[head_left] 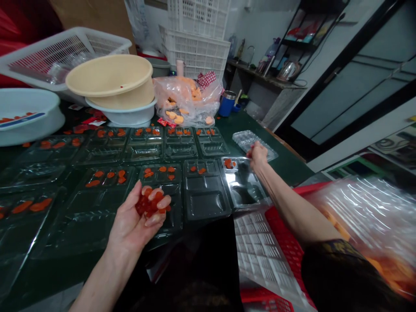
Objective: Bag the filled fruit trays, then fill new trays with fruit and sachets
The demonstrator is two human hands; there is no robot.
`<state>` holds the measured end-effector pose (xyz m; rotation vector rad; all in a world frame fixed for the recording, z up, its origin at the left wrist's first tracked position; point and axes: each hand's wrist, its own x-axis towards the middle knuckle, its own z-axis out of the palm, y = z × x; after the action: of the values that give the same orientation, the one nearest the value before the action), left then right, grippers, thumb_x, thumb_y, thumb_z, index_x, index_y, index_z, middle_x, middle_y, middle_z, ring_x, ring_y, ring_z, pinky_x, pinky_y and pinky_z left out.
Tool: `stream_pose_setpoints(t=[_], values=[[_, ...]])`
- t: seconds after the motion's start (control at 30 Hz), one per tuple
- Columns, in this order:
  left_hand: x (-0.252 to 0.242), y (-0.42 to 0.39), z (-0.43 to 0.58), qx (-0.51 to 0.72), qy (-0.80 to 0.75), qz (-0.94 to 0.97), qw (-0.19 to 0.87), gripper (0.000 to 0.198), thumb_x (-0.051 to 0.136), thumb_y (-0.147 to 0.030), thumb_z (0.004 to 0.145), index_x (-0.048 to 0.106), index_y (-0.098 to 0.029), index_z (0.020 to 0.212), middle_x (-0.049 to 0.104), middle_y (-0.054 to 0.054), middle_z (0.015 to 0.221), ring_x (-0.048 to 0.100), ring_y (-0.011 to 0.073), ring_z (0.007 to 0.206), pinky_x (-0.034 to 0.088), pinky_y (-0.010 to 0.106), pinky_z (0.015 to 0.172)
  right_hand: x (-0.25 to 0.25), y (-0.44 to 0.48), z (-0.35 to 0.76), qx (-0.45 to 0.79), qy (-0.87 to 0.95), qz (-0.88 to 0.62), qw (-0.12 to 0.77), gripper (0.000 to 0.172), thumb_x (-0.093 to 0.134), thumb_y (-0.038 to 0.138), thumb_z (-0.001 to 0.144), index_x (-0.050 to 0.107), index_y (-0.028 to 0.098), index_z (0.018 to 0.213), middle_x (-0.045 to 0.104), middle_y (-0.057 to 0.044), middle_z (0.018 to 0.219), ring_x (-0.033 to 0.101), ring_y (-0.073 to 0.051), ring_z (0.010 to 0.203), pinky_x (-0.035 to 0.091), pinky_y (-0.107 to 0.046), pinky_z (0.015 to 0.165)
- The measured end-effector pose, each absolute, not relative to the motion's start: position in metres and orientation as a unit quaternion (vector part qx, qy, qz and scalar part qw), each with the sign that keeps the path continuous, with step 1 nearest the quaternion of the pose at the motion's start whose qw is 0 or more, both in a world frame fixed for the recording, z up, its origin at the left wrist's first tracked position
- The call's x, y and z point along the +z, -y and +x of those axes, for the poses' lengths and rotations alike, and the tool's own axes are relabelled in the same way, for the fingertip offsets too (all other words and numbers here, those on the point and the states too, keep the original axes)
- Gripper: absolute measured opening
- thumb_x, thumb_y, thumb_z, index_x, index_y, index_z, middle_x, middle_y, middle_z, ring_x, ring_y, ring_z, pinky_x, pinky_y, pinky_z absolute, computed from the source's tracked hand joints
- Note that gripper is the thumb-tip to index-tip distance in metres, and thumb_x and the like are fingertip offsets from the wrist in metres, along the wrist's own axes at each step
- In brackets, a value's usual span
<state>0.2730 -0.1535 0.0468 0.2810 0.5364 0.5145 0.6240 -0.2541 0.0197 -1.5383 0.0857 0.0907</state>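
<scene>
My left hand [139,216], palm up, has its fingers curled round a handful of small, glossy orange-red pieces [150,203]. It is above the near row of clear plastic compartment trays. My right hand [259,155] is at the right end, with its fingers pinched together; what they hold, if anything, is hidden. Below it lies a clear tray [243,186] with a few orange-red pieces in an upper compartment. Just behind the hand is another clear plastic tray [248,139]. Left of these, a tray [208,203] carries orange-red pieces in its small upper compartments.
More trays in two rows cover the dark green table [286,173]. Behind them stand a cream basin [112,93], a light blue basin [29,95], a plastic bag [191,102] of orange pieces and a blue cup [226,104]. A red crate [282,225] stands beside the table.
</scene>
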Motion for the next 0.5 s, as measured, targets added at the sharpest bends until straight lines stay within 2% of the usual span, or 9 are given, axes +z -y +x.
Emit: stream_pose_setpoints(t=[0.13,0.23,0.37,0.5], values=[[0.045,0.154,0.274,0.249,-0.264,0.139,0.921,0.029,0.039,-0.029,0.089,0.041,-0.017,0.063,0.04,0.0,0.063,0.044,0.0108,0.049,0.027,0.014,0.026,0.016,0.252,0.626,0.018,-0.037,-0.697,0.716,0.03,0.035,0.027,0.092,0.041,0.02,0.063,0.036,0.009,0.039,0.043,-0.007,0.037,0.028,-0.015,0.034],[0.046,0.153,0.272,0.263,-0.273,0.139,0.915,0.029,0.037,-0.028,0.09,0.042,-0.017,0.064,0.041,0.001,0.064,0.045,0.0108,0.05,0.027,0.014,0.026,0.014,0.256,0.628,0.018,-0.023,-0.696,0.718,0.031,0.029,0.024,0.092,0.04,0.02,0.064,0.034,0.008,0.038,0.045,-0.007,0.039,0.033,-0.014,0.038],[0.046,0.153,0.27,0.266,-0.267,0.14,0.916,0.029,0.036,-0.028,0.09,0.041,-0.017,0.064,0.04,0.001,0.064,0.045,0.0111,0.05,0.027,0.014,0.026,0.014,0.261,0.63,0.023,0.0,-0.703,0.711,0.026,0.028,0.023,0.09,0.037,0.021,0.065,0.027,0.01,0.038,0.034,-0.007,0.034,0.032,-0.015,0.036],[0.046,0.153,0.269,0.263,-0.262,0.141,0.918,0.028,0.036,-0.028,0.089,0.041,-0.017,0.064,0.04,0.001,0.064,0.045,0.0111,0.051,0.028,0.014,0.027,0.015,0.264,0.632,0.053,0.032,-0.727,0.684,0.017,0.032,0.025,0.085,0.034,0.023,0.068,0.019,0.011,0.038,0.023,-0.008,0.03,0.021,-0.018,0.03]])
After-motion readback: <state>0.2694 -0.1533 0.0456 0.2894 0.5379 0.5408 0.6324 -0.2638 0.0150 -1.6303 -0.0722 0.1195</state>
